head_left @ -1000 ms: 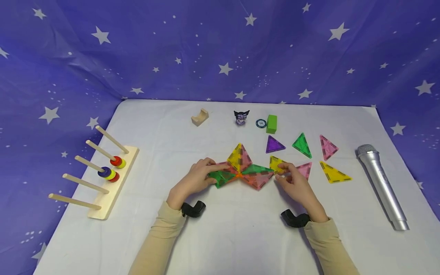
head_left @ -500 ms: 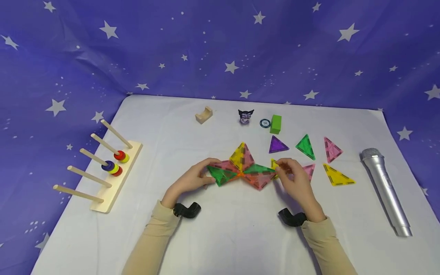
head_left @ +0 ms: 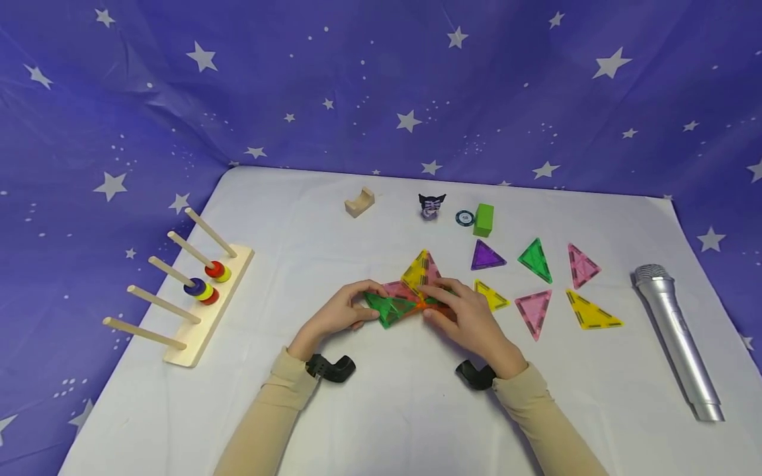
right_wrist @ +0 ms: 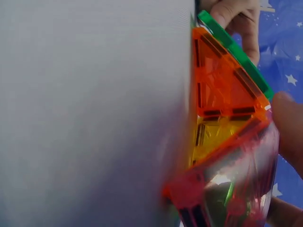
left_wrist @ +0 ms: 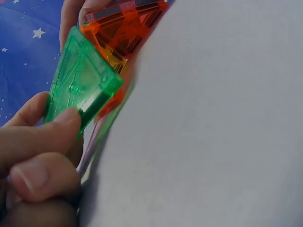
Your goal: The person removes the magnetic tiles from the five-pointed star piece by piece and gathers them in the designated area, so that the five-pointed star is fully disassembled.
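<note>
Translucent triangular magnetic tiles form a raised star-like build in the head view, with a yellow tile (head_left: 413,274) at its far point. At its left end, my left hand (head_left: 342,309) pinches a green tile (left_wrist: 83,80) between thumb and fingers. My right hand (head_left: 467,314) grips the build's right arm, fingers over the top and thumb on the near side, covering most of that arm. Up close in the right wrist view are an orange tile (right_wrist: 220,90) and a pink tile (right_wrist: 227,179), joined along their edges.
Loose triangles lie to the right: yellow (head_left: 491,295), pink (head_left: 534,312), purple (head_left: 487,256), green (head_left: 537,260) and others. A silver microphone (head_left: 678,344) lies far right. A wooden peg stand (head_left: 208,317) with rings is at left. A green block (head_left: 484,220) stands behind.
My right hand has moved left from beside the loose yellow triangle onto the build's right arm, uncovering that triangle. My left hand stays at the left end. The head view has shifted slightly.
</note>
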`<state>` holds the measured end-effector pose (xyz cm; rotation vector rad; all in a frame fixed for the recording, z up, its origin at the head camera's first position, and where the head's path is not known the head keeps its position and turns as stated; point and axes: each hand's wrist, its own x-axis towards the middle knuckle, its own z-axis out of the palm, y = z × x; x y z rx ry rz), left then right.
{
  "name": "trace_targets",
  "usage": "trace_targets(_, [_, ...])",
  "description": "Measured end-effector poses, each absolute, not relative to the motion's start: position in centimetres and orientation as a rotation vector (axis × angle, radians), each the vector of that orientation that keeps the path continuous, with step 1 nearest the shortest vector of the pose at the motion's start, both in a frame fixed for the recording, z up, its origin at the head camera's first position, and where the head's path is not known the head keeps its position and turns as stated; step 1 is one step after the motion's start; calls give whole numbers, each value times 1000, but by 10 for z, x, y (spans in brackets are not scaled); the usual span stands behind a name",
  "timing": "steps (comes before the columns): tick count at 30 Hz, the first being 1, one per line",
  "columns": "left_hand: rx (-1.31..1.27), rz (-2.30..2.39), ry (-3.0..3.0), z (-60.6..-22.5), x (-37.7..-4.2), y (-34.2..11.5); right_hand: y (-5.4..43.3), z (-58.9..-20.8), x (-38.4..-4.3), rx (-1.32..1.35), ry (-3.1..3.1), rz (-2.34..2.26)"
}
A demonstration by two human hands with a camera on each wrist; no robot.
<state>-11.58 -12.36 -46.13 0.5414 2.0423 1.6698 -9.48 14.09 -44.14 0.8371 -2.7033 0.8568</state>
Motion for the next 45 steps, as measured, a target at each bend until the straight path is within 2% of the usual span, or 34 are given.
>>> trace_targets(8, [516,1727,2008,-458,-116,-123,132,-442,-93,797,-2678,838])
trace_targets(15, [564,1735,1902,-438,-112,-129,129,-444,-91,789,-2718,894])
trace_targets(24, [575,1735,1849,-459,-118,-139,128,-447,-91,817,-2699,918])
trace_targets(28, [616,1763,1773,-459,-119,-142,129,-448,-91,829,-2689,918])
trace_targets(32, [553,1872,1728,-453,-120,-145,130,-447,-92,842,-2686,914])
trace_targets(35, [396,2015,1785,-445,-129,-142,130,-446,-93,846,-2688,921])
trace_targets(40, [120,2070,2030,-437,-165,-127,128,-446,-92,835,-2703,932])
trace_targets(45, [118,1770,2369,-439,-194,-108,128,-448,-90,836,-2700,937])
